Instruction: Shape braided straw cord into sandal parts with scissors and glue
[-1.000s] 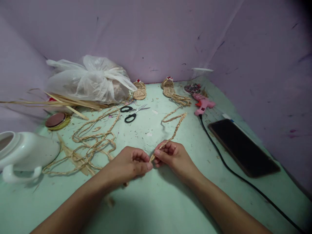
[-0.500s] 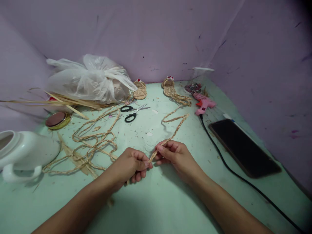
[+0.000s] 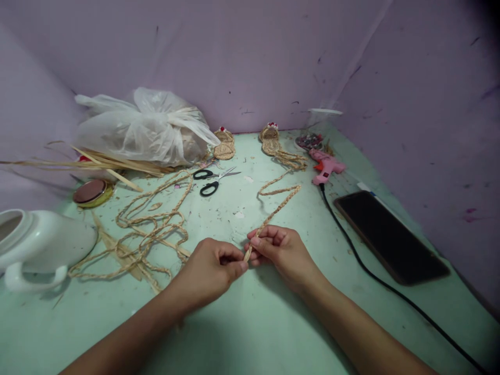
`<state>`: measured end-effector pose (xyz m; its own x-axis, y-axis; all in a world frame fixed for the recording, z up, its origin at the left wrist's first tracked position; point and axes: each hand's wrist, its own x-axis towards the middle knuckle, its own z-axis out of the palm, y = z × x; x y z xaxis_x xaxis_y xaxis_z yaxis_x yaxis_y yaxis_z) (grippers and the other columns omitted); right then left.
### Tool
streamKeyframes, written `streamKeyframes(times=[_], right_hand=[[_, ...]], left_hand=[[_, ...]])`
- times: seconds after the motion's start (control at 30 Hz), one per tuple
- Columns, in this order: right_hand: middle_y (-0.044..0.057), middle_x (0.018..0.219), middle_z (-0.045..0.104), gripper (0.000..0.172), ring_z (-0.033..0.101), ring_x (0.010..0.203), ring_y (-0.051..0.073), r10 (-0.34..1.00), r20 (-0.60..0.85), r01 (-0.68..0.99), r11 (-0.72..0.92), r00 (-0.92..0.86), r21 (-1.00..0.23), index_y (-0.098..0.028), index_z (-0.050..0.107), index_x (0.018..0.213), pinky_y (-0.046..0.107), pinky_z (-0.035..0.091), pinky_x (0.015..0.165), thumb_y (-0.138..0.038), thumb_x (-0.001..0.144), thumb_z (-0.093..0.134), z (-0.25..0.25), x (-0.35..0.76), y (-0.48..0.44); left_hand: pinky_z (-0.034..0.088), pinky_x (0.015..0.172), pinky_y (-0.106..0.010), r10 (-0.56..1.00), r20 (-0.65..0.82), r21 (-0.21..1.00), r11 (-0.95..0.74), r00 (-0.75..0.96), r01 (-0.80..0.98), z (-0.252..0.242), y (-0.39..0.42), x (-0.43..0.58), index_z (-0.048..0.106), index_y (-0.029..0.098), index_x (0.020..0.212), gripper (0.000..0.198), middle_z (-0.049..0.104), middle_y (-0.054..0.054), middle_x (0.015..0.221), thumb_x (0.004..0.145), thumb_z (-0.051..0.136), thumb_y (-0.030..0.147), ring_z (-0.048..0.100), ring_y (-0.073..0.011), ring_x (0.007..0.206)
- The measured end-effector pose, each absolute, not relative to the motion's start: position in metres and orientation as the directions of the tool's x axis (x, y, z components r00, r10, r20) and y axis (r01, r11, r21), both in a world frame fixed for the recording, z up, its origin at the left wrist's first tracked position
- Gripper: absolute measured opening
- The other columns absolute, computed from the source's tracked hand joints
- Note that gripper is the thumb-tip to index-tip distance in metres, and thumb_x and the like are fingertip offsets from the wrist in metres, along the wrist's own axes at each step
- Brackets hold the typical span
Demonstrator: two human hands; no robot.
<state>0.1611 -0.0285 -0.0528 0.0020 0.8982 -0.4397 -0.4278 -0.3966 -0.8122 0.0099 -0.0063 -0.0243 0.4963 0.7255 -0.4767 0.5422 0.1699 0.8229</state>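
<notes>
A tan braided cord (image 3: 278, 209) of plant fibre runs from near the small woven slipper (image 3: 270, 141) at the back down to my hands. My right hand (image 3: 282, 254) pinches it between thumb and fingers. Close by on the left, my left hand (image 3: 219, 268) grips the cord's near end between thumb and forefinger. The fingers nearly meet, and a short bit of cord shows between them. More braided cord (image 3: 156, 229) lies in loose loops left of my left hand, over flat dry fibre strips.
Black-handled scissors (image 3: 211, 182) lie open behind my hands. To the right are a pink glue gun (image 3: 327, 165), its black cable and a phone (image 3: 390, 237). A white pitcher (image 3: 47, 242), a tied plastic bag (image 3: 148, 127) and another slipper (image 3: 224, 145) stand left and back.
My left hand has shifted slightly right and turned, its lower fingers now out of sight. My right hand stays nearly in place, and the cord has swung a little left.
</notes>
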Motion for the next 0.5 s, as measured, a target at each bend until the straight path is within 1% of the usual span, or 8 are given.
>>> streamKeyframes(times=[0.07,0.13,0.2,0.27,0.37,0.5], right_hand=[[0.002,0.053,0.065,0.033,0.058,0.043,0.010,0.899,-0.439,-0.422,-0.398,0.000,-0.815,-0.011,0.062,0.068,0.024,0.051,0.047,-0.032,0.049,0.080,-0.0536,0.1610,-0.0286],[0.001,0.052,0.064,0.034,0.058,0.044,0.010,0.902,-0.432,-0.413,-0.402,-0.023,-0.817,-0.011,0.062,0.070,0.024,0.051,0.048,-0.033,0.051,0.079,-0.0537,0.1621,-0.0285],[0.001,0.054,0.064,0.034,0.059,0.047,0.010,0.909,-0.414,-0.403,-0.400,-0.058,-0.823,-0.011,0.063,0.074,0.024,0.051,0.049,-0.032,0.053,0.078,-0.0529,0.1639,-0.0285],[0.001,0.057,0.065,0.034,0.060,0.052,0.011,0.916,-0.390,-0.391,-0.394,-0.094,-0.832,-0.011,0.062,0.078,0.023,0.050,0.051,-0.030,0.055,0.078,-0.0517,0.1655,-0.0287],[0.000,0.058,0.065,0.032,0.060,0.055,0.011,0.915,-0.381,-0.359,-0.403,-0.131,-0.842,-0.013,0.061,0.080,0.023,0.049,0.052,-0.025,0.055,0.077,-0.0501,0.1659,-0.0294],[-0.001,0.058,0.063,0.029,0.058,0.053,0.010,0.919,-0.376,-0.341,-0.394,-0.120,-0.854,-0.013,0.060,0.078,0.022,0.046,0.050,-0.020,0.055,0.076,-0.0507,0.1640,-0.0299]], left_hand=[[0.022,0.046,-0.021,0.737,-0.478,0.826,0.192,0.477,0.531,-0.0253,-0.0068,0.0115,0.060,0.011,0.062,0.023,0.040,0.004,0.050,0.068,0.054,0.033,0.030,-0.0067,0.048],[0.022,0.045,-0.021,0.734,-0.514,0.824,0.279,0.443,0.494,-0.0264,-0.0055,0.0124,0.058,0.012,0.058,0.021,0.041,0.004,0.048,0.065,0.055,0.031,0.031,-0.0065,0.047],[0.025,0.045,-0.021,0.721,-0.563,0.811,0.387,0.403,0.439,-0.0271,-0.0032,0.0121,0.057,0.012,0.058,0.018,0.047,0.003,0.049,0.061,0.056,0.029,0.035,-0.0068,0.045],[0.027,0.044,-0.020,0.712,-0.588,0.803,0.457,0.383,0.383,-0.0276,-0.0008,0.0111,0.057,0.012,0.057,0.016,0.052,0.001,0.051,0.059,0.057,0.028,0.040,-0.0071,0.045],[0.027,0.042,-0.019,0.700,-0.600,0.798,0.493,0.387,0.346,-0.0287,0.0013,0.0099,0.056,0.012,0.056,0.014,0.054,0.001,0.050,0.058,0.057,0.026,0.041,-0.0063,0.043],[0.029,0.040,-0.018,0.683,-0.623,0.781,0.512,0.382,0.359,-0.0304,0.0017,0.0107,0.056,0.013,0.057,0.011,0.056,0.001,0.049,0.057,0.055,0.023,0.043,-0.0061,0.041]])
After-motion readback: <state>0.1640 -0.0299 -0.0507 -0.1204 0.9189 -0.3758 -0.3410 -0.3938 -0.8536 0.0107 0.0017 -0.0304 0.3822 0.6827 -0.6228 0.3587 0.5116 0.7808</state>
